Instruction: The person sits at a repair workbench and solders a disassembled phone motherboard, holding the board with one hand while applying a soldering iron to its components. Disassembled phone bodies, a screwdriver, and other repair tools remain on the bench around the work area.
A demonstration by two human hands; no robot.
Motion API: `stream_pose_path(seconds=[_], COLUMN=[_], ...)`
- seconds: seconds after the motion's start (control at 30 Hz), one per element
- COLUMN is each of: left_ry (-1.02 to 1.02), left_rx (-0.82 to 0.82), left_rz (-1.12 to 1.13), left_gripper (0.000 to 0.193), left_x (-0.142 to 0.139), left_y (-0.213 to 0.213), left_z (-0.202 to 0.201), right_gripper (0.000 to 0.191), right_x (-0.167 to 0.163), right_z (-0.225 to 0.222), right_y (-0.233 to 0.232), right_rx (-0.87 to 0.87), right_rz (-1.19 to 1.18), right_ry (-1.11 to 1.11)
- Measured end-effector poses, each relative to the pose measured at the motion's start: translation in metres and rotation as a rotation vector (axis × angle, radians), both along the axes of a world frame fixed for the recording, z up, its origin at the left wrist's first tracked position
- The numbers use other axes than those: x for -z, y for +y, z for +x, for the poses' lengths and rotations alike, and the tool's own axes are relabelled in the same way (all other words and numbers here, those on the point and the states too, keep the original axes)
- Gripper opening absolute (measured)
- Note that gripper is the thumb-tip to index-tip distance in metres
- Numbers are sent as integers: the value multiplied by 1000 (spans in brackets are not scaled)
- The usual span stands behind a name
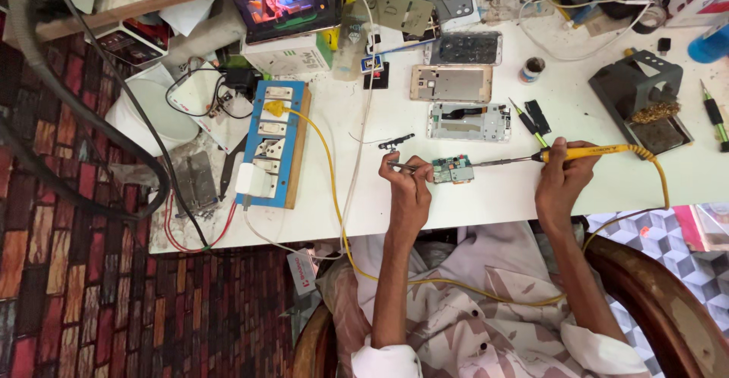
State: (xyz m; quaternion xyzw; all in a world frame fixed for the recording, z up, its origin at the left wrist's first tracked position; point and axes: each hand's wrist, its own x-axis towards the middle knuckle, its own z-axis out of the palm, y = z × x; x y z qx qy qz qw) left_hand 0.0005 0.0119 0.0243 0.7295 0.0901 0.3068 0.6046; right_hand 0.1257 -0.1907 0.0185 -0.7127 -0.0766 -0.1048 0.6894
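Head view showed my right hand [560, 174] closed around the yellow soldering iron [585, 151], its metal tip reaching left to the edge of the small green circuit board [453, 169]. My left hand [406, 188] pinched a pair of tweezers [402, 167] whose points met the board's other side. The board lay on the white table [486, 196], just below an opened phone frame [468, 122]. The iron's yellow cord ran to a blue socket board [275, 142] well to the left.
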Motion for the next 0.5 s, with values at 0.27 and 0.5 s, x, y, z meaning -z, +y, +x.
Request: stream_pose_path(seconds=[0.27, 0.5], left_ry=[-15, 9], left_rx=[-14, -10], left_rz=[92, 41], left_gripper=[37, 38], left_x=[0, 2], left_y=[1, 0], left_z=[0, 1], right_gripper=[22, 23], right_x=[0, 1], right_z=[1, 1], right_y=[1, 1], right_rx=[4, 7], right_rz=[9, 25], right_ry=[15, 18])
